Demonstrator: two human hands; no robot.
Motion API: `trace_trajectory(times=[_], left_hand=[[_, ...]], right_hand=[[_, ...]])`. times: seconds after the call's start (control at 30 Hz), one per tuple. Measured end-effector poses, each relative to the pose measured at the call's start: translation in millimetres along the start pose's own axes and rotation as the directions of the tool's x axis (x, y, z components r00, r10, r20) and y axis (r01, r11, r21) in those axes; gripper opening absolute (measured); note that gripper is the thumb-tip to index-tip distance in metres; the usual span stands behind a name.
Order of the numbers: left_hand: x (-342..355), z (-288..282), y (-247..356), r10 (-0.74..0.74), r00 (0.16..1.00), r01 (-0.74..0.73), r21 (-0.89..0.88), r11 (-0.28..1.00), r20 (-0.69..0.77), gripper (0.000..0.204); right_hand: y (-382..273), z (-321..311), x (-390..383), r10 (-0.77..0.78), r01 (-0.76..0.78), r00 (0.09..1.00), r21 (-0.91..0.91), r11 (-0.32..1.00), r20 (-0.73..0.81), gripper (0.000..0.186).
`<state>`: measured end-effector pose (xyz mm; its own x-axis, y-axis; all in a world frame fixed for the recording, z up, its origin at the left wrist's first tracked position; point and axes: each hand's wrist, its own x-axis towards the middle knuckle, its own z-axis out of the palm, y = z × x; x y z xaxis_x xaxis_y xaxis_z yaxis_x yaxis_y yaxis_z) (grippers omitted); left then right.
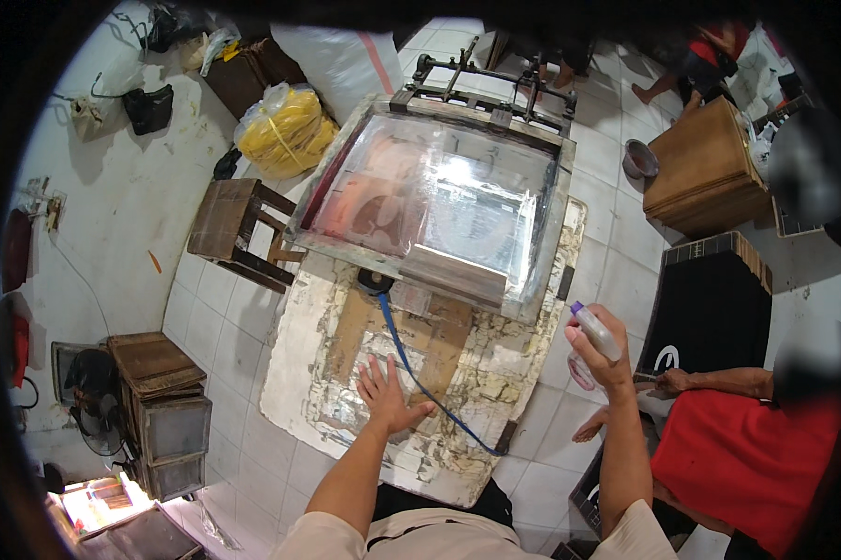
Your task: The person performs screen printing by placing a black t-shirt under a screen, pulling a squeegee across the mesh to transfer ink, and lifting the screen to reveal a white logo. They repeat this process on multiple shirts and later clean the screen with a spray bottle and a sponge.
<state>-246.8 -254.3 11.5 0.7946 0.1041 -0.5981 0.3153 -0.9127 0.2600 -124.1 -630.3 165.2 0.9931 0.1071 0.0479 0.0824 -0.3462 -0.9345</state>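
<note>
Two Hands, One Bottle, One Frame

Here's the left hand (390,399), lower centre, palm down over one pale, stained board (290,373), all fingers spread wide, nothing in its grip! And right of centre, the right hand (612,359), fingers curled firmly round one clear bottle (600,334) with a purple top, one pink loop (581,371) just below! One blue strap (397,343) runs down the board, right of the left hand. Upper centre, one big frame (556,210) overlaps the board's far end. Lower right, one person in red (728,457); upper left, one yellow bundle (290,131)!
</note>
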Motion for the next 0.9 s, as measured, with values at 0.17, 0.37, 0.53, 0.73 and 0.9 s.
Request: trace_trajectory(times=[0.17, 0.37, 0.53, 0.73, 0.9], left_hand=[[-1.5, 0.0, -1.6, 0.013, 1.000, -0.014, -0.019, 1.000, -0.022, 0.147], [-0.2, 2.3, -3.1, 0.021, 1.000, -0.021, 0.005, 1.000, -0.023, 0.147], [-2.4, 4.6, -7.2, 0.085, 0.995, -0.083, 0.030, 0.996, -0.062, 0.148], [-5.3, 1.2, -6.9, 0.060, 0.998, -0.060, 0.046, 0.997, -0.003, 0.144], [3.4, 6.8, -14.5, 0.055, 0.998, -0.056, 0.072, 0.996, 0.011, 0.147]], right_hand=[[-7.9, 20.4, 16.5, -0.047, 0.050, 0.994, -0.020, 0.999, 0.103, 0.017], [-20.3, 31.4, 13.3, -0.036, 0.038, 0.999, -0.055, 0.998, 0.028, 0.018], [-45.5, 43.4, -12.2, -0.102, 0.098, 0.992, -0.062, 0.993, -0.072, 0.019], [-95.2, 66.3, -96.6, -0.062, 0.017, 0.979, -0.221, 0.975, -0.197, 0.018], [-131.2, 112.3, -223.2, -0.212, 0.084, 0.870, -0.289, 0.954, -0.446, 0.028]])
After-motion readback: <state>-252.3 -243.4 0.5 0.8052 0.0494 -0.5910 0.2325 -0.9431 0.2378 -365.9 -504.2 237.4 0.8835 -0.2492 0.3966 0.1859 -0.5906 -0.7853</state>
